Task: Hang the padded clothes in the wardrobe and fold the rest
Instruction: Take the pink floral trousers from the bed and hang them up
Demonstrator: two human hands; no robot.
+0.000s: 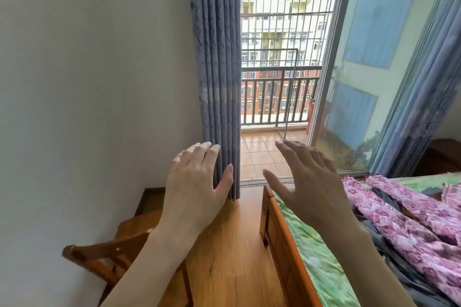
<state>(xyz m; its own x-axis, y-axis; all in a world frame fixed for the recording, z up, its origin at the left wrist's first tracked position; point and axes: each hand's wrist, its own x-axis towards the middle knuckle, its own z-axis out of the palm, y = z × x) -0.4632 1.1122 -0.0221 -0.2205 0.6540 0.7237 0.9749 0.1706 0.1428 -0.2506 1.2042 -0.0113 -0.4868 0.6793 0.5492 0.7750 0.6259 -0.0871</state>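
Pink floral garment [409,209] lies on bed [287,252]; both hands [197,182] [306,182] raised, empty.

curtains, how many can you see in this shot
2. One curtain hangs bunched left of the open balcony door, behind the left hand. The other curtain hangs at the right edge, past the glass pane, above the bed. More may lie outside the frame.

Left hand [197,182] and right hand [306,182] side by side at centre, apart, touching nothing. Curtain [217,70] at 12 behind left hand, wall [87,82] at 10. Balcony railing [277,97] beyond the curtain, sliding glass door [374,70] at 1–2. Chair [117,244] at 7 on floor [232,257]. Bed frame [282,244] at 5, floral clothes [404,219] on the bed at 4.
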